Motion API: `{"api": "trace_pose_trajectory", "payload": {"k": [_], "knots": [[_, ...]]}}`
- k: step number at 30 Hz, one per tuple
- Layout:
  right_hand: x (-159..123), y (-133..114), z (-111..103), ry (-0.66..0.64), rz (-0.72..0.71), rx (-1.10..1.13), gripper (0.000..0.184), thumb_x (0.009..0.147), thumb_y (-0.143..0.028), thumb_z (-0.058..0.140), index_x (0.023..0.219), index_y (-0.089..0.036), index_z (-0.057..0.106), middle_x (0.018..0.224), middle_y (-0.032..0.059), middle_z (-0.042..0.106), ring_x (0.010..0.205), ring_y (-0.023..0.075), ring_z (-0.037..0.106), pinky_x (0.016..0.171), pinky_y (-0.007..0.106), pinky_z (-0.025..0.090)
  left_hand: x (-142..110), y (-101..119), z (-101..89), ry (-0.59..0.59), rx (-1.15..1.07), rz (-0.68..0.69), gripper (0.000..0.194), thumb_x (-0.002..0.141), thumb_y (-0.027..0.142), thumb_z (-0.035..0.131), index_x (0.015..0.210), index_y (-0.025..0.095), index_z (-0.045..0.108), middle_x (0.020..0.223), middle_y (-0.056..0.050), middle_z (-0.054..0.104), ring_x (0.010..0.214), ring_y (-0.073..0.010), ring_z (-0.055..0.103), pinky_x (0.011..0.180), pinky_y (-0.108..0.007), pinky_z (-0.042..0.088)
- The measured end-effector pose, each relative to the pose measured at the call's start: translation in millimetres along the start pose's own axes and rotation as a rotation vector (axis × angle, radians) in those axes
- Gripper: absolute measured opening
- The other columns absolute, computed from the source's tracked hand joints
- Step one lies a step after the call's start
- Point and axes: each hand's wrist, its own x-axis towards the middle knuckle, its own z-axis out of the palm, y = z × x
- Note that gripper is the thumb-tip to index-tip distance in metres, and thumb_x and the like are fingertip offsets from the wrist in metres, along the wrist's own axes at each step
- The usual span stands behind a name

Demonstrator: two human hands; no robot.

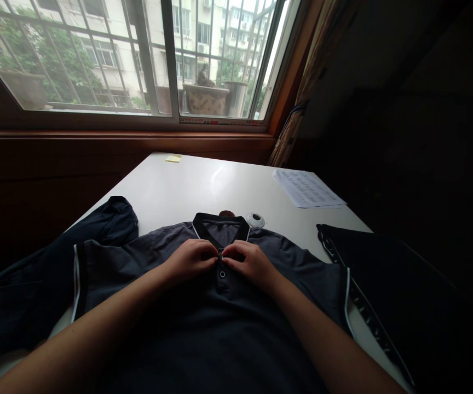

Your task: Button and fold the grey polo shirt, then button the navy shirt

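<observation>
A dark polo shirt (203,323) with white-edged collar and sleeves lies spread front side up on the white table (195,186). At its neck placket, my left hand (191,257) and my right hand (251,262) meet, thumbs and fingers pinched on the two sides of the opening. A small light spot, seemingly a button, shows between the fingertips, partly hidden by them. Just below, a ring-shaped button (222,274) sits on the placket. The black collar (242,227) stands open above my hands.
Dark folded clothing (109,224) lies to the left, and a black garment or cloth (388,273) to the right. Behind the collar are a white round object (255,220) and a brown round one (226,213). Printed sheets (308,189) and yellow notes (173,158) lie farther back, below a barred window.
</observation>
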Motion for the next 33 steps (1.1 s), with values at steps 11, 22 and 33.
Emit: {"api": "trace_pose_trajectory", "payload": {"k": [11,22,33], "knots": [[-0.7,-2.5,0.5,-0.014,-0.011,-0.014,0.007,0.087,-0.023,0.071,0.094,-0.022,0.072,0.083,0.0011,0.066,0.073,0.015,0.062,0.07,0.026,0.05,0.7,-1.1,-0.8,-0.023,0.021,-0.006,0.02,0.092,0.03,0.061,0.092,0.016,0.075,0.088,-0.006,0.075,0.078,-0.0162,0.068,0.072,-0.024,0.049],[-2.4,-9.0,1.5,-0.02,-0.044,-0.095,0.004,0.089,-0.023,0.068,0.093,-0.022,0.069,0.083,0.0005,0.062,0.073,0.0149,0.061,0.07,0.026,0.049,1.3,-0.8,-0.4,-0.03,0.011,-0.019,0.019,0.091,0.03,0.062,0.09,0.015,0.074,0.087,-0.006,0.074,0.078,-0.0163,0.068,0.072,-0.024,0.049],[-2.6,-6.0,2.6,-0.027,-0.043,-0.099,0.006,0.088,-0.022,0.069,0.094,-0.022,0.068,0.083,0.0001,0.061,0.072,0.0144,0.06,0.068,0.026,0.049,1.9,-0.5,-1.7,-0.024,0.001,-0.001,0.016,0.089,0.026,0.063,0.09,0.016,0.075,0.087,-0.005,0.075,0.076,-0.0153,0.068,0.07,-0.023,0.049]]}}
